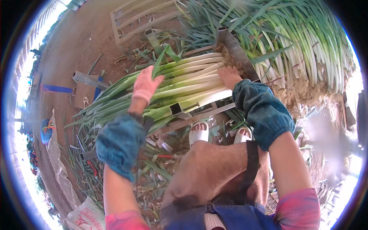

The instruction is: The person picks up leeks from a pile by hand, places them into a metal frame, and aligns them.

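A row of long leeks (188,82) lies across a metal frame (237,53), white root ends against its upright plate on the right and green leaves trailing left. My left hand (146,85), in a pink glove, rests over the green part; a leaf (159,61) stands up between its thumb and fingers, which are closed on it. At the white ends beside the roots (229,59), my right hand (230,76) is closed over some stalks, its fingertips partly hidden.
A big heap of leeks (299,46) lies at the far right, roots toward me. Square metal posts (178,110) rise from the frame. A wooden rack (143,19) lies at the back. Leaf scraps (153,168) litter the ground, and a white sack (86,214) is near left.
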Action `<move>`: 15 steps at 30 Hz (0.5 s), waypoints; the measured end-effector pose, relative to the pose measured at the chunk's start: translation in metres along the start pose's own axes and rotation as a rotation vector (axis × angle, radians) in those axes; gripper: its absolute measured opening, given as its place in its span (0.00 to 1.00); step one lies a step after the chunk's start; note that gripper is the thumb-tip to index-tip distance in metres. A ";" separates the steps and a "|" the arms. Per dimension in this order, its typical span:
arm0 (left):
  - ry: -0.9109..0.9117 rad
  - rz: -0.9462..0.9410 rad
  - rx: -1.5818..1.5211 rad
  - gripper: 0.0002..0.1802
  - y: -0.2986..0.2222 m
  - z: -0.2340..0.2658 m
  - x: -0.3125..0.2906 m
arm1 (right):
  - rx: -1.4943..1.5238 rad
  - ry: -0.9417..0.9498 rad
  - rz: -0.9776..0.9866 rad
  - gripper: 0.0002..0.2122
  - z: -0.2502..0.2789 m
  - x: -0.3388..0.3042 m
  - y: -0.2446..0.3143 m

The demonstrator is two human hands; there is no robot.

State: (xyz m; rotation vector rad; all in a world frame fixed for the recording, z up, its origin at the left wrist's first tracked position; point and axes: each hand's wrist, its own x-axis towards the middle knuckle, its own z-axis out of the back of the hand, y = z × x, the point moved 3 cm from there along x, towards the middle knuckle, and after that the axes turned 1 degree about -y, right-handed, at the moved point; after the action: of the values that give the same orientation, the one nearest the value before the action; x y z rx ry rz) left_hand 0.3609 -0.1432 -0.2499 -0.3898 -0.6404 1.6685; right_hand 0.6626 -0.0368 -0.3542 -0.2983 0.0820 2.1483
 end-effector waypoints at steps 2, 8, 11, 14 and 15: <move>0.070 0.226 0.673 0.31 0.019 -0.019 0.010 | 0.038 -0.062 0.052 0.12 0.006 -0.003 0.003; 0.164 0.458 0.614 0.13 0.086 -0.020 0.016 | 0.061 -0.093 0.050 0.12 0.004 -0.001 -0.001; -0.341 0.554 0.000 0.11 0.115 0.025 0.004 | 0.062 -0.029 0.086 0.12 -0.002 0.004 -0.006; -0.678 0.842 -0.913 0.06 0.150 0.072 -0.042 | 0.159 -0.033 0.097 0.13 -0.003 0.003 -0.009; -0.735 0.836 -1.057 0.05 0.159 0.093 -0.059 | 0.127 -0.014 0.113 0.16 -0.003 0.002 -0.009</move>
State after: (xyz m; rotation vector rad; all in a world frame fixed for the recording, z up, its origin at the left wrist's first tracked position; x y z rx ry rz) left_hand 0.1935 -0.2353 -0.2784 -0.8767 -2.1588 2.1281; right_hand 0.6692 -0.0306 -0.3568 -0.2086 0.2313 2.2450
